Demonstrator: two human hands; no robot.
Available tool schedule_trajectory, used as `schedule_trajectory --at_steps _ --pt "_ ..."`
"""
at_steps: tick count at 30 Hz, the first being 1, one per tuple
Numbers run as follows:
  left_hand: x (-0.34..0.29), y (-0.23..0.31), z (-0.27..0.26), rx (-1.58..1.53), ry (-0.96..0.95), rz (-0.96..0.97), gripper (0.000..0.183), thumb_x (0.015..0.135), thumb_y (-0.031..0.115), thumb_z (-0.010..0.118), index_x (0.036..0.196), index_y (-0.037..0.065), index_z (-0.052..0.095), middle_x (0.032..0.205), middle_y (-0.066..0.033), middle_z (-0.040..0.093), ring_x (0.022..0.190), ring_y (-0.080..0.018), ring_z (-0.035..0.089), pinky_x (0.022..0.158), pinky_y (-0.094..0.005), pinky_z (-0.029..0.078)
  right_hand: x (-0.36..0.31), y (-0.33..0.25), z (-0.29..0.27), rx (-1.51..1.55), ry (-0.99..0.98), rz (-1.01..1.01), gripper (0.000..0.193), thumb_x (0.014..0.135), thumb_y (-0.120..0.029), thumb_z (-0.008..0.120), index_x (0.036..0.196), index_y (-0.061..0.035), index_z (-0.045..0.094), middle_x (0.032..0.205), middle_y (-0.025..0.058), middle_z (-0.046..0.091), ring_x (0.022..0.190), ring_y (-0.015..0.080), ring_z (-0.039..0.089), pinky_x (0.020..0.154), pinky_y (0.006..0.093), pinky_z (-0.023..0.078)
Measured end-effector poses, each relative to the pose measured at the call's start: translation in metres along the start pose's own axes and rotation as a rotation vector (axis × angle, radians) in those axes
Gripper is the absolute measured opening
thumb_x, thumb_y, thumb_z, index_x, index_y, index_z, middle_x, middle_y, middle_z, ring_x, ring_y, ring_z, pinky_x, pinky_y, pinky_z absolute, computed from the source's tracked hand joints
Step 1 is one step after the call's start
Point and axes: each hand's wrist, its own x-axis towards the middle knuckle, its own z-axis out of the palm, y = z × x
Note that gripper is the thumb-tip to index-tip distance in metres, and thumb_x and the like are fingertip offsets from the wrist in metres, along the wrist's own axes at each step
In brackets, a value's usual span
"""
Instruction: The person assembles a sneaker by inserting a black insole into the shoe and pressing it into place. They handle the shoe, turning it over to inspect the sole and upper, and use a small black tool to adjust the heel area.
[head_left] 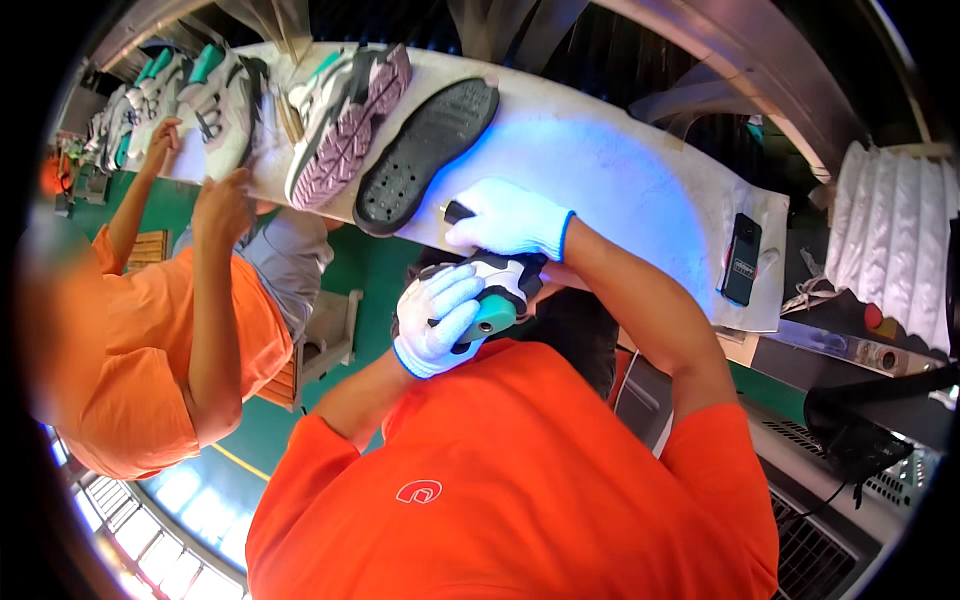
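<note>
My left hand, in a white glove with a blue cuff, is wrapped round a shoe held close to my body. The shoe is white and black, with a teal shoe last showing in its opening; the hands hide much of it. Just above it, my gloved right hand is closed on a small black tool with a pale tip; its kind is not clear. Beyond that hand, a black shoe sole lies on the white bench, beside a tilted shoe with a pink outsole.
Blue light falls on the bench. A dark phone lies at its right end, near a white ribbed hose. More shoes line the bench to the left, where a co-worker in orange sits with both hands raised. Metal framing arches over the back.
</note>
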Motion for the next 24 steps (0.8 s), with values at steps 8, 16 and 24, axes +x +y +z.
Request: schedule_trajectory --at_steps 8,16,24 --pt "0.117 0.039 -0.014 -0.136 -0.262 0.261 0.044 0.067 0.011 0.086 0.110 0.006 0.076 0.120 -0.0140 0.079 0.103 -0.0385 0.079 0.086 -0.0474 0.066 -0.083 0.054 -0.003 0.937 0.389 -0.080 0.023 0.098 -0.017 0.072 0.106 0.0022 0.081 0.099 0.0093 0.080 0.091 0.0176 0.073 0.088 0.0345 0.058" --pt "0.137 0.016 0.047 -0.120 -0.537 0.224 0.065 0.068 0.020 0.092 0.128 0.009 0.072 0.139 -0.0142 0.073 0.135 -0.0396 0.067 0.117 -0.0580 0.050 -0.145 0.122 0.034 1.340 0.975 -0.164 0.023 0.108 -0.017 0.063 0.107 0.0022 0.076 0.104 0.0128 0.079 0.097 0.0222 0.075 0.092 0.0376 0.059" --pt "0.107 0.008 0.059 -0.153 -0.387 0.214 0.064 0.066 0.027 0.096 0.122 0.008 0.072 0.134 -0.0157 0.074 0.134 -0.0416 0.069 0.120 -0.0633 0.045 -0.147 0.110 0.046 1.446 1.029 -0.241 0.028 0.108 -0.021 0.065 0.111 0.0055 0.074 0.106 0.0155 0.079 0.101 0.0234 0.076 0.095 0.0372 0.059"
